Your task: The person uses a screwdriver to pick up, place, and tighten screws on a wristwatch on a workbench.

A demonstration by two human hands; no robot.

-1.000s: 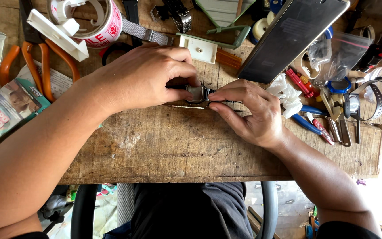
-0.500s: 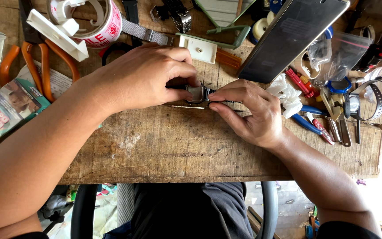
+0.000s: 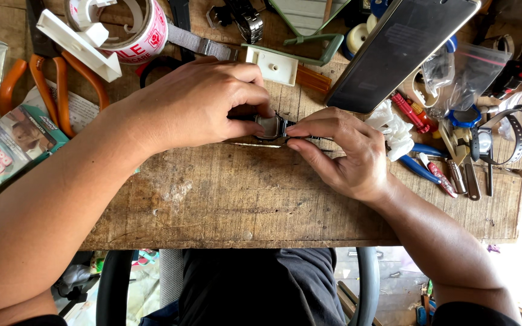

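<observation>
A small square watch case (image 3: 269, 126) lies on the worn wooden bench (image 3: 243, 199), caught between both hands. My left hand (image 3: 197, 102) pinches its left side with thumb and fingers curled over it. My right hand (image 3: 339, 151) closes its thumb and forefinger on a thin metal tool whose tip meets the case's right edge. Most of the case and the tool is hidden under my fingers.
Behind my hands lie orange-handled pliers (image 3: 34, 81), a tape roll in a white dispenser (image 3: 122, 27), a white plastic block (image 3: 271, 65) and a dark phone (image 3: 403, 51). Small tools, a black watch (image 3: 493, 136) and plastic bags crowd the right. A green box (image 3: 7, 148) lies left.
</observation>
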